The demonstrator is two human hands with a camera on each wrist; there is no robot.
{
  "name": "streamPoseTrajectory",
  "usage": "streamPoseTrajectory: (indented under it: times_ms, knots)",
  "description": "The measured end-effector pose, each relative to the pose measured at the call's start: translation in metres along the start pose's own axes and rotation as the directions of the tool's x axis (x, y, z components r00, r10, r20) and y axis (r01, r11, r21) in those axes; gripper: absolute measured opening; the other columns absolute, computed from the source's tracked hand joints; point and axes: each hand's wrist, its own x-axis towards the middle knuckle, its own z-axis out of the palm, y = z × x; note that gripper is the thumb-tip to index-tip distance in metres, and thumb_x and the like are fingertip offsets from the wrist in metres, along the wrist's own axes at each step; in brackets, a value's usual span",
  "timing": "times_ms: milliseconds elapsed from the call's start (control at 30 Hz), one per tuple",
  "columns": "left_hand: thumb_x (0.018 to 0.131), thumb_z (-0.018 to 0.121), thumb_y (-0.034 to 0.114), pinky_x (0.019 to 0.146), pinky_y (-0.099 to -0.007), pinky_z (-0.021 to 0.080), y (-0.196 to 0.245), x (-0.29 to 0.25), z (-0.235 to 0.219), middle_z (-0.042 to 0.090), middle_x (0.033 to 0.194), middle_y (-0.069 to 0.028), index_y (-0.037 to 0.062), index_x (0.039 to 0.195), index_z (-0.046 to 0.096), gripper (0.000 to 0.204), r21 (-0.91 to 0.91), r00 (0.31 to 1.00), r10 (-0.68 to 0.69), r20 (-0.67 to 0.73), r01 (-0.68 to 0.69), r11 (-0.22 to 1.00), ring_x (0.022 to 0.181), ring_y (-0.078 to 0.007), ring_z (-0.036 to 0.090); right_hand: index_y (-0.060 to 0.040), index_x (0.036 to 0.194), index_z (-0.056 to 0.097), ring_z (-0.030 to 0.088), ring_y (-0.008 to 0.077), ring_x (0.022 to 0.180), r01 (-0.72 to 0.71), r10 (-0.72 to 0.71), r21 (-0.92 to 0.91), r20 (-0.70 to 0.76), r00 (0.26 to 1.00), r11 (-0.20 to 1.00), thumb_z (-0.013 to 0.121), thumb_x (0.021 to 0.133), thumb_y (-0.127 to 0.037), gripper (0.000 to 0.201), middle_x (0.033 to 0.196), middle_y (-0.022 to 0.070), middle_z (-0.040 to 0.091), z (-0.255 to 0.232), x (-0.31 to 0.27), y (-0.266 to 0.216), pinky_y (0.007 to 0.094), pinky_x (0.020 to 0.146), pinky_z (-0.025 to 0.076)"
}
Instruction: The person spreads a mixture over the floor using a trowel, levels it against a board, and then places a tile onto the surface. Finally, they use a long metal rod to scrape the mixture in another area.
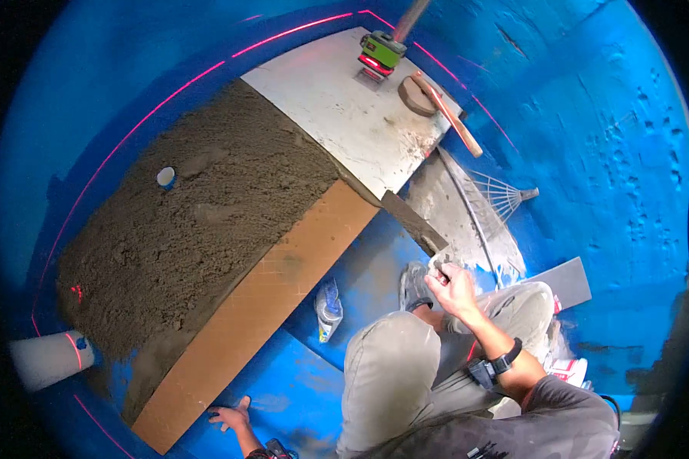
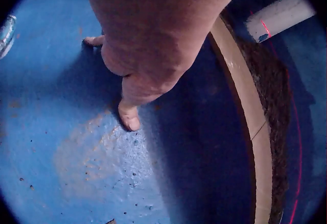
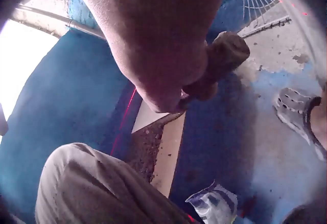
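Note:
The left hand rests on the blue floor beside the long brown board; in the left wrist view the hand has its thumb and a finger spread against the floor. Over the bent legs, the right hand is raised with its fingers curled. The right wrist view shows the right hand gripping a stubby, dirty handle-like object, mostly hidden by the palm. Rough grey-brown mortar lies behind the board, with a small white cup on it.
A large pale tile carries a green laser level and a wooden-handled mallet. Also around are a wire rake, a white cylinder, a plastic bottle or pouch, a grey tile piece and a white bucket.

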Motion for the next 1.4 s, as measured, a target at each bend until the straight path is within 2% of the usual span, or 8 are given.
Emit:
streamPoseTrajectory:
  times_ms: [100,667,767,967,1133,1267,1333,1400]
  knots:
    - [0.060,0.102,0.024,0.119,-0.0647,0.032,-0.002,0.005,0.004,-0.005,0.168,-0.0340,0.0047,0.164,0.000,0.148,-0.004,1.000,-0.003,-0.018,0.002,1.000,0.146,-0.0638,0.023,0.0005,0.076,0.058,0.061,0.0386,0.071,0.017,-0.016,0.019,-0.046,0.999,1.000,0.080,0.082,-0.025,0.034,0.075,0.0179,0.059,0.010,-0.007,0.007,0.0472,0.066,0.047]
    - [0.057,0.103,0.024,0.116,-0.0653,0.037,-0.018,0.029,0.020,0.000,0.167,-0.0349,0.0028,0.163,0.002,0.149,0.002,1.000,0.009,-0.022,-0.009,1.000,0.142,-0.0662,0.029,-0.0004,0.078,0.060,0.063,0.0385,0.074,0.036,-0.027,0.085,-0.112,0.993,0.996,0.081,0.081,-0.023,0.031,0.078,0.0169,0.061,0.050,0.008,0.014,0.0474,0.068,0.049]
    - [0.056,0.104,0.027,0.117,-0.0649,0.037,-0.027,0.050,0.032,0.000,0.167,-0.0347,0.0030,0.163,0.003,0.149,-0.294,0.998,-0.063,0.001,0.060,0.954,0.143,-0.0656,0.027,0.0005,0.077,0.060,0.063,0.0385,0.074,0.037,-0.021,0.130,-0.118,0.993,0.991,0.082,0.081,-0.023,0.033,0.078,0.0173,0.062,0.059,0.013,0.006,0.0465,0.068,0.049]
    - [0.060,0.102,0.028,0.121,-0.0640,0.031,-0.002,0.009,0.004,-0.003,0.168,-0.0351,0.0048,0.164,-0.002,0.148,0.042,0.999,-0.051,0.018,0.050,0.998,0.148,-0.0637,0.018,0.0020,0.077,0.062,0.065,0.0382,0.074,0.006,0.014,0.203,-0.097,0.995,0.979,0.081,0.083,-0.025,0.034,0.077,0.0199,0.064,0.077,0.034,-0.012,0.0461,0.069,0.050]
    - [0.067,0.099,0.028,0.121,-0.0649,0.029,-0.019,0.038,0.026,-0.007,0.167,-0.0357,0.0061,0.164,-0.004,0.143,-0.052,1.000,-0.015,-0.003,0.014,0.999,0.150,-0.0611,0.015,0.0026,0.080,0.065,0.069,0.0400,0.074,-0.010,0.022,0.293,-0.038,0.999,0.956,0.079,0.084,-0.028,0.034,0.077,0.0218,0.068,0.090,0.072,-0.049,0.0470,0.069,0.053]
    - [0.067,0.095,0.051,0.126,-0.0606,0.019,-0.008,0.026,0.007,-0.004,0.169,-0.0323,0.0066,0.162,-0.014,0.152,0.093,0.989,-0.063,0.133,0.051,0.994,0.156,-0.0510,0.002,0.0020,0.083,0.066,0.071,0.0428,0.082,0.066,-0.035,0.407,-0.084,0.996,0.911,0.072,0.086,-0.031,0.034,0.081,0.0241,0.070,0.115,0.100,-0.098,0.0505,0.075,0.055]
    - [0.052,0.104,0.038,0.115,-0.0687,0.035,-0.033,0.073,0.047,-0.006,0.162,-0.0443,-0.0025,0.162,-0.005,0.160,0.049,0.997,-0.049,-0.063,0.052,0.997,0.140,-0.0722,0.024,0.0015,0.084,0.066,0.069,0.0438,0.087,0.212,-0.202,0.348,-0.065,0.977,0.913,0.070,0.087,-0.029,0.031,0.087,0.0235,0.070,0.115,0.105,-0.127,0.0513,0.077,0.055]
    - [0.052,0.104,0.040,0.115,-0.0682,0.035,-0.037,0.084,0.052,-0.005,0.163,-0.0435,-0.0028,0.162,-0.005,0.160,-0.068,0.992,-0.081,-0.100,0.074,0.995,0.141,-0.0713,0.024,0.0011,0.086,0.066,0.068,0.0439,0.089,0.249,-0.226,0.336,-0.106,0.968,0.908,0.070,0.088,-0.030,0.031,0.090,0.0230,0.069,0.115,0.108,-0.145,0.0514,0.078,0.054]
